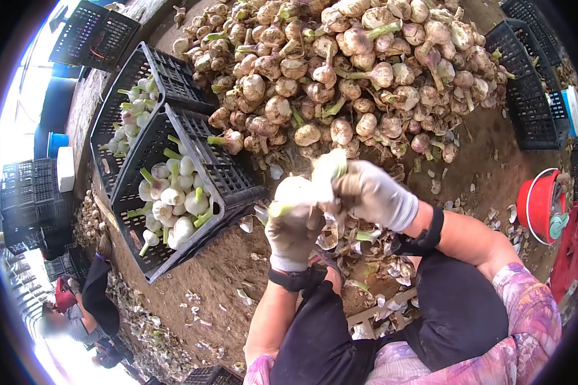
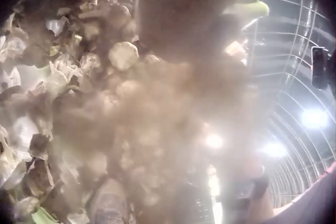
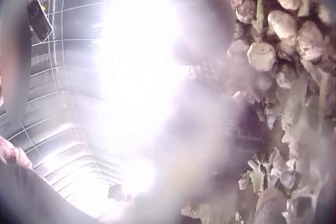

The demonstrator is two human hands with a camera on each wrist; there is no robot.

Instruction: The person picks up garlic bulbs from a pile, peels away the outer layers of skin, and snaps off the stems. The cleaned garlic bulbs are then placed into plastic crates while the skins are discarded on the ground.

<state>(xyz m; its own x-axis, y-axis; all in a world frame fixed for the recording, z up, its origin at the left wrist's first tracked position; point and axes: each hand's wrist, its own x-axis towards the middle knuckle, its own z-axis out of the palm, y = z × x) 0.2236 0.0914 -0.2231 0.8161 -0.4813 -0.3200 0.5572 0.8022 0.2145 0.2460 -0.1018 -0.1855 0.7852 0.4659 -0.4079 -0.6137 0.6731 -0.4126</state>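
Note:
In the head view the gloved left hand [image 1: 293, 232] grips a pale garlic bulb [image 1: 295, 190], its green stem end pointing to the lower left. Beside it the gloved right hand [image 1: 374, 192] pinches pale, whitish-green skin [image 1: 329, 168] at the bulb's right side. Glare blurs the place where bulb and skin meet, so whether they are still joined cannot be told. Both wrist views are hazy around the hands; a green stem end [image 2: 256, 9] shows at the upper right of the left wrist view.
A large heap of unpeeled garlic [image 1: 318, 80] lies ahead. Black crates [image 1: 221, 186] with whitish bulbs [image 1: 176, 199] stand at the left. A red bucket [image 1: 534, 208] is at the right. Peelings [image 1: 398, 269] litter the ground near the knees. Another person [image 1: 87, 314] sits at the far left.

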